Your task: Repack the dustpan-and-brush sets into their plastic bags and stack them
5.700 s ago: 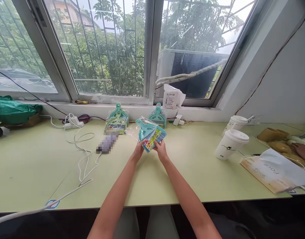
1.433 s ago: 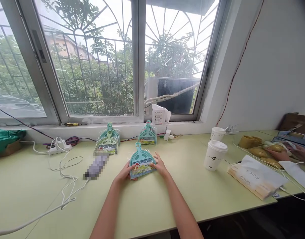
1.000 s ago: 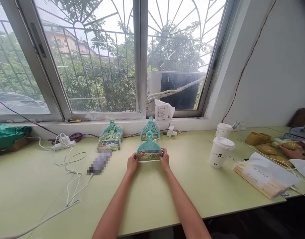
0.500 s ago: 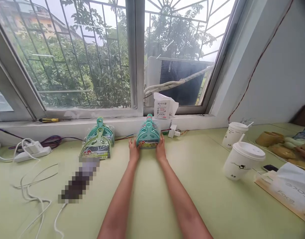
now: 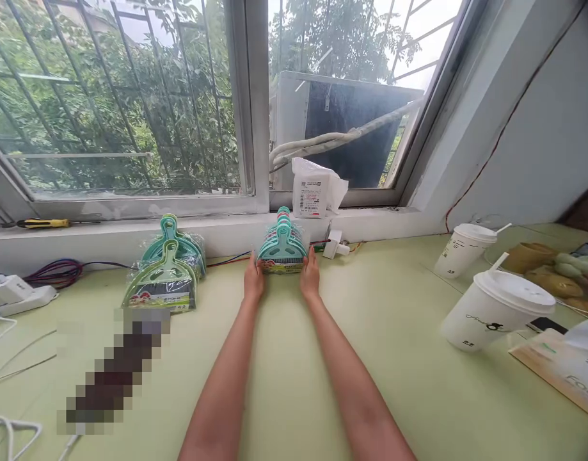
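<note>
A stack of teal dustpan sets (image 5: 283,245), wrapped in clear plastic with printed labels, stands upright against the wall below the window. My left hand (image 5: 254,280) presses on its left side and my right hand (image 5: 310,276) on its right side, so the stack is gripped between them. The fingers point forward along the sides, and parts of them are hidden by the stack. To the left, apart from my hands, a green dustpan set (image 5: 166,288) leans in front of a teal dustpan set (image 5: 198,246), both in plastic.
A white box (image 5: 310,195) sits on the sill, above a white plug (image 5: 334,246). Lidded paper cups (image 5: 490,317) and a tissue pack (image 5: 557,365) are at right. Cables (image 5: 58,272), a power strip (image 5: 22,301) and a blurred-out object (image 5: 114,374) lie left; a screwdriver (image 5: 44,223) rests on the sill.
The view has tilted down and come closer, so things at the sides sit farther outward. Both hands stay at the stack's sides, with the left fingers straighter along it now.
</note>
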A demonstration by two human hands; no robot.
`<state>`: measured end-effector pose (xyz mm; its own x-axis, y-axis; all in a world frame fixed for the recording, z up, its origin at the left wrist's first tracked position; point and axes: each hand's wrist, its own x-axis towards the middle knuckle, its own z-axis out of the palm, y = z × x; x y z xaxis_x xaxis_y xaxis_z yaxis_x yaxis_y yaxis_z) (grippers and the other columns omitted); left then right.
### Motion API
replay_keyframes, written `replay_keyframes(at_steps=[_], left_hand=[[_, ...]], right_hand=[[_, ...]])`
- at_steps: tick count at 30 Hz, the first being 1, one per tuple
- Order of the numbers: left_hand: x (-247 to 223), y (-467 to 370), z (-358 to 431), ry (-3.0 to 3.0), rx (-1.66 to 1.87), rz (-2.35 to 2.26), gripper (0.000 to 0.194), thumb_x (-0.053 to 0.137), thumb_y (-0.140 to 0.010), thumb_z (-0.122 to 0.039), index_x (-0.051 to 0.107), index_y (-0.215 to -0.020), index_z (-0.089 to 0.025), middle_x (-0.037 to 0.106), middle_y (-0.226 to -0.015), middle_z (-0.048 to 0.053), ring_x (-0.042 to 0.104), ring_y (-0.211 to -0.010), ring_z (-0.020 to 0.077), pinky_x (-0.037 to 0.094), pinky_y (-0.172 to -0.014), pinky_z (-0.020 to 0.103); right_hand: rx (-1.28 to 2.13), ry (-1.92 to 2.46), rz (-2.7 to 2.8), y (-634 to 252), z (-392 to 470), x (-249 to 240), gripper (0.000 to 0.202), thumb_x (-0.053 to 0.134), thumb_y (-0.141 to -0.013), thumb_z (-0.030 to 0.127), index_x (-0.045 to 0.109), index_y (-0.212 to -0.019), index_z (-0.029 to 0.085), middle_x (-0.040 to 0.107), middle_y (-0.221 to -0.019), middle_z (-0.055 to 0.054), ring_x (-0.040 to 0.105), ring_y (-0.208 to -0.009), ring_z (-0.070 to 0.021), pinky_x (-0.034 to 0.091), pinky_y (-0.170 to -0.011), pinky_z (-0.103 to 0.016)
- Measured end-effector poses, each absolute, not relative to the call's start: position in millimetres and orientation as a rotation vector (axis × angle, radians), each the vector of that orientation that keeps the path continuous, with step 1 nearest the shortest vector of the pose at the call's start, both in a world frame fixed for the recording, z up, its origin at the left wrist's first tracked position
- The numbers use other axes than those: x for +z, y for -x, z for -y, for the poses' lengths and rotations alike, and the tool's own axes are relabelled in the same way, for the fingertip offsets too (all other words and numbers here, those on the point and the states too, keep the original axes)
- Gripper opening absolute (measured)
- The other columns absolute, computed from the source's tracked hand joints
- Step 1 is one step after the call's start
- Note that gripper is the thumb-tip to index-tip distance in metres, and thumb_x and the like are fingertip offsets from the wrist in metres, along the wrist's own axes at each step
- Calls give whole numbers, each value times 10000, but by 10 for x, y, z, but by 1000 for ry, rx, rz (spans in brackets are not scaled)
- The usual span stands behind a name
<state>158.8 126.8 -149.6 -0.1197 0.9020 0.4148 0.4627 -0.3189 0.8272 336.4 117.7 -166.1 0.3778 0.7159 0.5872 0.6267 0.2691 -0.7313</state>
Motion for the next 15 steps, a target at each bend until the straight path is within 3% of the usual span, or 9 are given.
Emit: replay_keyframes(at_steps=[3, 8, 15], left_hand=[[-1411, -1598, -1170, -1767, 1456, -1581, 506, 287, -963, -400, 435, -1398, -188, 475, -1415, 125, 430, -1315, 287, 363, -1059, 437], [-1336, -1644, -1076, -1731, 1622, -1699, 485, 341, -948, -391, 491, -1356, -175, 302, -1519, 142, 322, -1382, 301, 331, -1095, 442], [-1345, -1646, -1097, -1708, 1697, -1687, 548, 366, -934, -435, 360, -1427, -195, 265, -1533, 140, 296, -1396, 284, 335, -1104, 444]], right_hand=[[155, 1371, 1258, -3358, -1134, -1597, 543, 180, -969, 389, 291, -1464, 193, 397, -1472, -103, 362, -1360, -216, 350, -1082, -426], [170, 1301, 1253, -3331, -1118, -1542, 558, 173, -964, 421, 370, -1428, 183, 442, -1443, -93, 372, -1356, -200, 328, -1101, -396], [184, 1312, 1245, -3344, -1193, -1595, 588, 168, -964, 446, 248, -1479, 173, 382, -1481, -105, 327, -1383, -204, 307, -1113, -426]])
